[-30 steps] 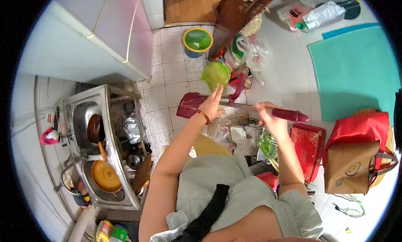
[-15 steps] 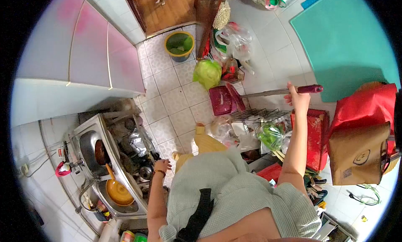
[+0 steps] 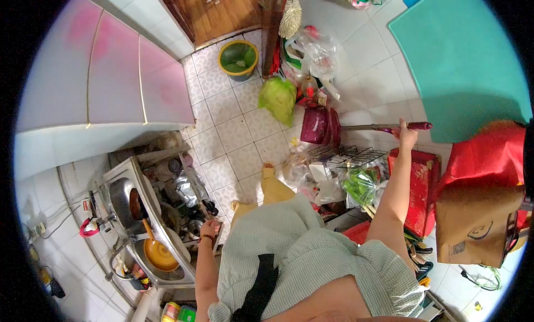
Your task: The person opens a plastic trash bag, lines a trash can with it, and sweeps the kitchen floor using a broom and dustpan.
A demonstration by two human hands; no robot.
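My right hand [image 3: 408, 137] is closed around the long handle [image 3: 370, 127] of a purple dustpan [image 3: 315, 125], just below its dark purple grip. The handle runs nearly level across the view, and the pan end hangs over the wire rack's far end, near a yellow-green plastic bag [image 3: 278, 99]. Whether a broom is held along with the pan, I cannot tell. My left hand [image 3: 210, 228], with a beaded bracelet at the wrist, hangs by the cluttered shelf under the sink. Its fingers look loosely apart, with nothing visible in them.
A yellow-rimmed bucket [image 3: 238, 60] with green leaves stands near the doorway. Left is a steel sink [image 3: 125, 210] with an orange pan [image 3: 160, 255]. A wire rack [image 3: 356, 155], bagged greens [image 3: 360, 185], a red box [image 3: 414, 194] and a brown paper bag [image 3: 475, 224] line the right.
The dustpan has shifted right and slightly toward the far side, turning on its handle. My right hand moved a little right. My left hand drew slightly left and back, its fingers less spread.
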